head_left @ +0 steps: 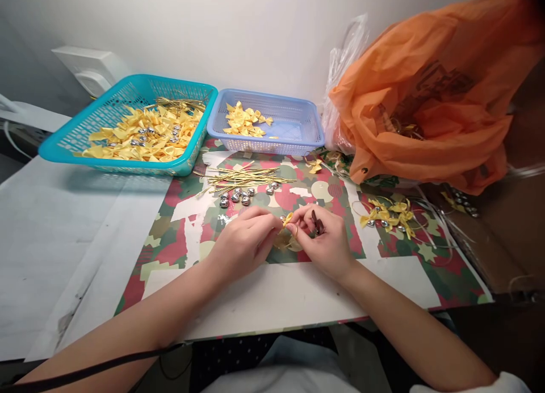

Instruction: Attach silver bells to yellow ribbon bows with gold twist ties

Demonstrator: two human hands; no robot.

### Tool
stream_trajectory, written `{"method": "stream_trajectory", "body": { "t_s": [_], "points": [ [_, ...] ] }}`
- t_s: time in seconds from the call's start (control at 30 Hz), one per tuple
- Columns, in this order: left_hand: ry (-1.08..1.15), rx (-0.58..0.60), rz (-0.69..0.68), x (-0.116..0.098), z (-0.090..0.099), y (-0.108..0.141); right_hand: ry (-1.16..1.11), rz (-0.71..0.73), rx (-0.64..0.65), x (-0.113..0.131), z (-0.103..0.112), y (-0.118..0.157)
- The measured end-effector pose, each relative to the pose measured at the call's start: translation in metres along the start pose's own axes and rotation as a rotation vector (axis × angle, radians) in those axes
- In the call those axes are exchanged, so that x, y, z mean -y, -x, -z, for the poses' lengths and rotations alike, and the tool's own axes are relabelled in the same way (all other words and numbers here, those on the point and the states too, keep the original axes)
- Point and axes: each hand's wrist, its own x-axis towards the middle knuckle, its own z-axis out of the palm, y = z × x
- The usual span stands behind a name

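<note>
Both hands meet over the patterned table cover, around a small yellow bow (288, 218). My right hand (323, 237) pinches the bow between thumb and forefinger, and a dark brown object (317, 222) shows among its other fingers. My left hand (247, 239) is closed at the bow's left side; its fingertips are turned away, and what they hold is too small to make out. Silver bells (244, 197) lie just beyond my left hand, in front of a loose pile of gold ties (242, 178).
A teal basket (55, 149) holds yellow bows, bells and gold ties at the back left. Beside it, a blue basket (298, 133) holds more bows. An orange bag (426, 120) stands at the back right. Finished-looking bows with bells (389, 216) lie at the right.
</note>
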Motion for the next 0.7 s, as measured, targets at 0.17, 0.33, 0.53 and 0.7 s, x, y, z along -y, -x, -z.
{"method": "stream_trajectory", "body": {
  "t_s": [0.17, 0.33, 0.53, 0.7],
  "points": [
    [0.185, 0.018, 0.250, -0.0067, 0.0071, -0.0042, -0.190, -0.145, 0.047, -0.0020, 0.0007, -0.0020],
    [0.396, 0.037, 0.389, -0.0089, 0.0096, -0.0072, -0.374, -0.304, 0.030, -0.0002, -0.0014, -0.0041],
    [0.479, 0.050, 0.469, -0.0048, 0.0056, -0.0039, -0.414, -0.440, 0.004, 0.0022, -0.0030, -0.0031],
    [0.002, -0.102, 0.141, -0.0075, 0.0026, -0.0021, -0.381, -0.421, -0.089, -0.0006, -0.0079, 0.0017]
  ]
}}
